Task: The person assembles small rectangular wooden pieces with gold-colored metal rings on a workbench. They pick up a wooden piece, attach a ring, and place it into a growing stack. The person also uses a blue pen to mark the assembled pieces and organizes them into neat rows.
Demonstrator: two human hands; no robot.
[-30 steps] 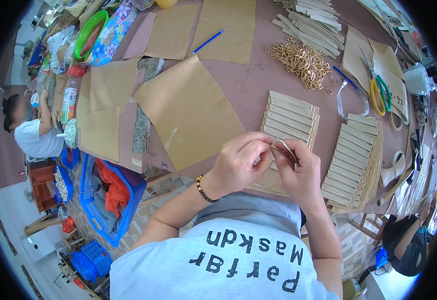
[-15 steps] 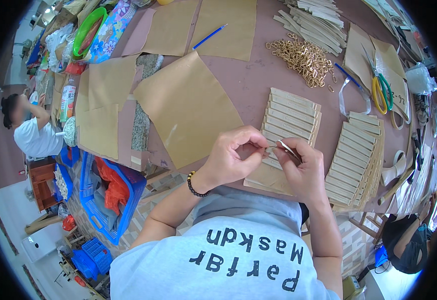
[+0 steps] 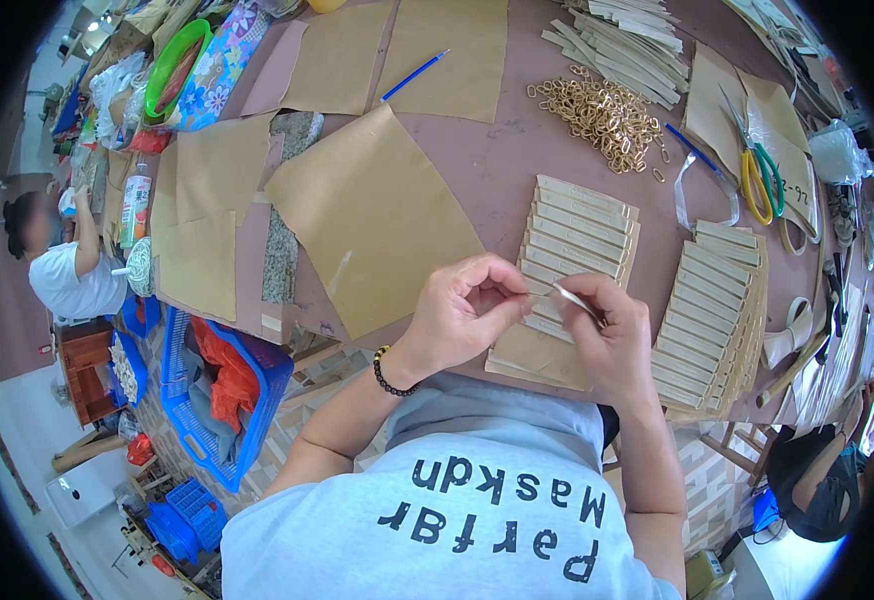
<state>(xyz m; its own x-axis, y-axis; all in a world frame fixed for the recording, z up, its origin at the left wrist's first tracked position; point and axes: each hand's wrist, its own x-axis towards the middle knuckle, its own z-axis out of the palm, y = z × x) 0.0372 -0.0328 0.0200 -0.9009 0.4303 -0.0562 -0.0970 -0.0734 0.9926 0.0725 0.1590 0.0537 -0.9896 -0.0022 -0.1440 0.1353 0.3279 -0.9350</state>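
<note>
My left hand (image 3: 465,310), with a dark beaded bracelet at the wrist, is closed in a pinch on a thin gold-coloured piece, too small to tell whether it is a ring. Facing it, my right hand (image 3: 612,335) grips a narrow pale strip (image 3: 568,297) between thumb and fingers. The strip's tip points toward the left fingertips. Both hands hover above a brown panel with pale strips laid in rows (image 3: 579,235). Right of that lies a stack of similar panels (image 3: 712,310). Beyond them is a pile of gold oval rings (image 3: 602,115).
Loose pale strips (image 3: 622,50) lie at the back, and scissors (image 3: 757,175) with yellow and green handles at the right. Large brown sheets (image 3: 372,220) and a blue pen (image 3: 415,76) are on the left. A blue basket (image 3: 272,385) stands below the table edge; a co-worker (image 3: 72,255) sits far left.
My hands have drawn slightly apart, the right one shifting a little rightward with the strip. At far left, the co-worker's arm has come down from the head.
</note>
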